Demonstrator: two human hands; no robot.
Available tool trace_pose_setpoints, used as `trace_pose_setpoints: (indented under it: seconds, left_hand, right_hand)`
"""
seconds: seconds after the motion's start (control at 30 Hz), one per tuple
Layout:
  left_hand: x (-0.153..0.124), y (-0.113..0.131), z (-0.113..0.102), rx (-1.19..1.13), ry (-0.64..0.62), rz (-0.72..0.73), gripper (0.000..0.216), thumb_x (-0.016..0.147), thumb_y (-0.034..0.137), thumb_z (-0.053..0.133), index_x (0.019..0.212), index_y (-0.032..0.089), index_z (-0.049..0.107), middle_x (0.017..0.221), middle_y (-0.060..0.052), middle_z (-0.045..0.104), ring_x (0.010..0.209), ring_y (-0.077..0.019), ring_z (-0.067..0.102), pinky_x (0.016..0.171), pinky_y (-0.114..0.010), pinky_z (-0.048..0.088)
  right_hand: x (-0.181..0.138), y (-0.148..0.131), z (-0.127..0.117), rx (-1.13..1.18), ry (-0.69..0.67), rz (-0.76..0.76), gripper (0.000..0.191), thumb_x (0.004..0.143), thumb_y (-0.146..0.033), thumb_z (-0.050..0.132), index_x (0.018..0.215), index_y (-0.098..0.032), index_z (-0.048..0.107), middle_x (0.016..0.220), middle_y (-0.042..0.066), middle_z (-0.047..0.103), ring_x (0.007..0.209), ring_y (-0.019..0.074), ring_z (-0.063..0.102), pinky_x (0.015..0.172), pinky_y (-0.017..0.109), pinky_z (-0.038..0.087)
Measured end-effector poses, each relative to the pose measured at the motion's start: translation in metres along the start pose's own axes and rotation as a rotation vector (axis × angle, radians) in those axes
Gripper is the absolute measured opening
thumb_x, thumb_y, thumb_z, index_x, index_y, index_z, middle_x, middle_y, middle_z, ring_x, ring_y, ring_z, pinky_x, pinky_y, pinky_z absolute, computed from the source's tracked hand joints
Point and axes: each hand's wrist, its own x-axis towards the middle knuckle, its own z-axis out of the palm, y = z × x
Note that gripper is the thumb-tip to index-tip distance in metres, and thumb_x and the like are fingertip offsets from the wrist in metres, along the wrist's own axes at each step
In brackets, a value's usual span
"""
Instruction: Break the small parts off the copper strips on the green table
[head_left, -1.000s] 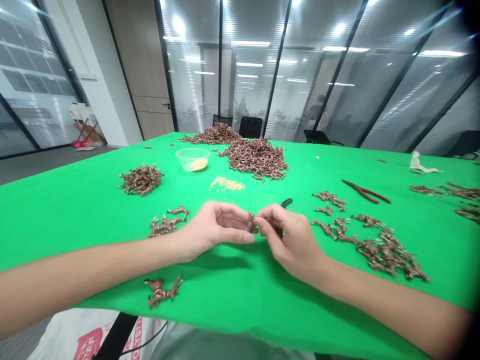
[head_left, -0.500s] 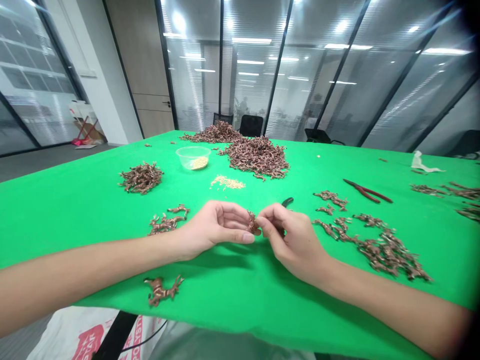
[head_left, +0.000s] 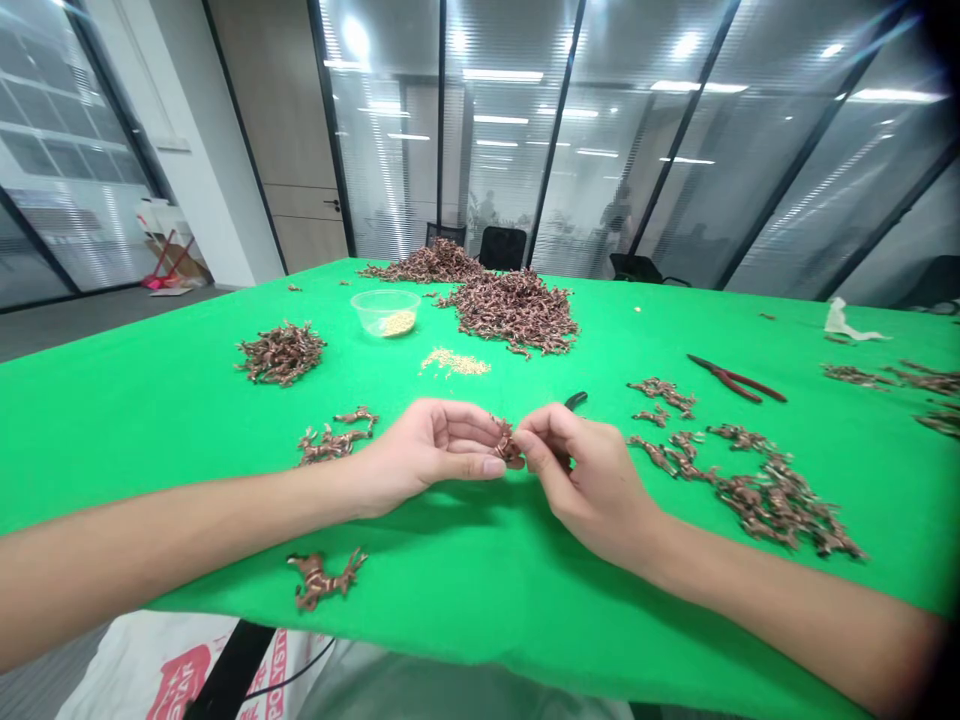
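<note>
My left hand (head_left: 427,455) and my right hand (head_left: 581,480) meet just above the green table (head_left: 480,590), near its front. Between their fingertips they pinch one small brown figure (head_left: 505,441), which looks like a tiny toy animal. Both hands have fingers curled closed around it. A black tool handle (head_left: 574,401) pokes out behind my right hand; the rest is hidden. A few brown figures (head_left: 330,441) lie left of my left hand, and a spread of them (head_left: 757,495) lies to the right.
One brown figure (head_left: 322,577) lies near the front edge. Larger brown heaps (head_left: 517,312) (head_left: 281,353) sit farther back, with a clear plastic bowl (head_left: 386,312) of pale bits and a loose pale scatter (head_left: 454,363). Red-handled pliers (head_left: 735,379) lie at the right.
Both hands stay pinched on the small figure, with only slight finger movement. The view has shifted a little upward.
</note>
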Motion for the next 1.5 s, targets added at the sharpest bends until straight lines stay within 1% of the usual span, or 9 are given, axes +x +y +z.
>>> trace_pose_setpoints:
  seconds: [0.3, 0.5, 0.77, 0.93, 1.03, 1.17, 1.27, 1.37, 1.5]
  left_hand:
    - [-0.001, 0.001, 0.0, 0.035, 0.009, 0.0, 0.035, 0.067, 0.008, 0.087, 0.098, 0.01, 0.07, 0.096, -0.008, 0.078, 0.087, -0.014, 0.074, 0.086, -0.024, 0.057]
    - [0.0, 0.001, 0.001, 0.042, 0.017, -0.016, 0.036, 0.065, 0.007, 0.088, 0.096, 0.01, 0.068, 0.093, -0.007, 0.078, 0.082, -0.014, 0.075, 0.08, -0.023, 0.057]
    - [-0.004, 0.002, 0.003, 0.069, 0.021, -0.017, 0.039, 0.061, 0.008, 0.089, 0.093, 0.011, 0.067, 0.081, -0.004, 0.077, 0.074, -0.017, 0.076, 0.071, -0.024, 0.059]
    - [-0.003, -0.002, 0.001, 0.083, 0.001, 0.007, 0.041, 0.058, 0.011, 0.092, 0.091, 0.012, 0.067, 0.085, -0.005, 0.078, 0.076, -0.0195, 0.077, 0.071, -0.027, 0.061]
    - [-0.005, -0.003, 0.002, 0.102, 0.016, 0.03, 0.041, 0.058, 0.014, 0.093, 0.09, 0.011, 0.068, 0.081, -0.005, 0.078, 0.075, -0.0191, 0.076, 0.071, -0.027, 0.061]
    - [-0.01, -0.002, 0.007, 0.199, 0.074, 0.069, 0.041, 0.059, 0.02, 0.093, 0.091, 0.012, 0.07, 0.077, -0.004, 0.077, 0.072, -0.0172, 0.075, 0.068, -0.025, 0.059]
    - [-0.012, -0.001, 0.01, 0.253, 0.094, 0.088, 0.041, 0.06, 0.023, 0.093, 0.092, 0.012, 0.07, 0.077, -0.005, 0.077, 0.071, -0.0174, 0.074, 0.066, -0.025, 0.059]
    - [-0.011, 0.0, 0.01, 0.246, 0.093, 0.076, 0.042, 0.059, 0.022, 0.093, 0.091, 0.012, 0.068, 0.075, -0.005, 0.077, 0.071, -0.0183, 0.074, 0.065, -0.026, 0.059]
    - [-0.008, 0.0, 0.009, 0.21, 0.106, 0.061, 0.043, 0.057, 0.018, 0.094, 0.089, 0.011, 0.066, 0.074, -0.004, 0.076, 0.069, -0.0168, 0.074, 0.065, -0.024, 0.058]
  right_hand:
    - [0.0, -0.001, 0.0, 0.003, 0.006, -0.005, 0.014, 0.098, -0.016, 0.053, 0.086, -0.022, 0.055, 0.072, -0.001, 0.065, 0.059, 0.0129, 0.062, 0.056, 0.024, 0.047]
    - [0.0, 0.0, 0.001, -0.006, -0.008, -0.01, 0.013, 0.098, -0.016, 0.053, 0.087, -0.022, 0.055, 0.075, 0.001, 0.069, 0.062, 0.0134, 0.065, 0.058, 0.024, 0.049]
    - [-0.003, 0.002, 0.001, -0.22, 0.004, -0.119, 0.013, 0.096, -0.014, 0.053, 0.086, -0.021, 0.053, 0.069, 0.0, 0.065, 0.056, 0.013, 0.059, 0.054, 0.025, 0.042]
    - [-0.004, 0.002, 0.001, -0.261, -0.009, -0.16, 0.013, 0.098, -0.017, 0.049, 0.086, -0.021, 0.052, 0.072, 0.002, 0.064, 0.055, 0.0132, 0.055, 0.053, 0.027, 0.039]
    - [-0.004, -0.002, 0.001, -0.153, -0.04, -0.035, 0.016, 0.099, -0.022, 0.049, 0.084, -0.02, 0.053, 0.068, 0.001, 0.061, 0.054, 0.0128, 0.052, 0.052, 0.027, 0.038]
    - [-0.002, -0.01, 0.0, 0.166, -0.138, 0.301, 0.029, 0.099, -0.042, 0.053, 0.08, -0.02, 0.056, 0.058, -0.004, 0.049, 0.047, 0.0104, 0.042, 0.043, 0.025, 0.031]
    - [0.001, -0.013, -0.001, 0.419, -0.212, 0.499, 0.041, 0.091, -0.058, 0.059, 0.079, -0.019, 0.054, 0.053, -0.008, 0.045, 0.038, 0.007, 0.034, 0.037, 0.022, 0.026]
    - [0.005, -0.014, -0.002, 0.541, -0.238, 0.588, 0.047, 0.085, -0.064, 0.064, 0.076, -0.018, 0.054, 0.054, -0.008, 0.047, 0.035, 0.0047, 0.033, 0.034, 0.02, 0.025]
    - [0.006, -0.011, -0.003, 0.527, -0.22, 0.596, 0.047, 0.083, -0.062, 0.068, 0.079, -0.016, 0.059, 0.057, -0.007, 0.051, 0.035, 0.0042, 0.035, 0.034, 0.019, 0.027]
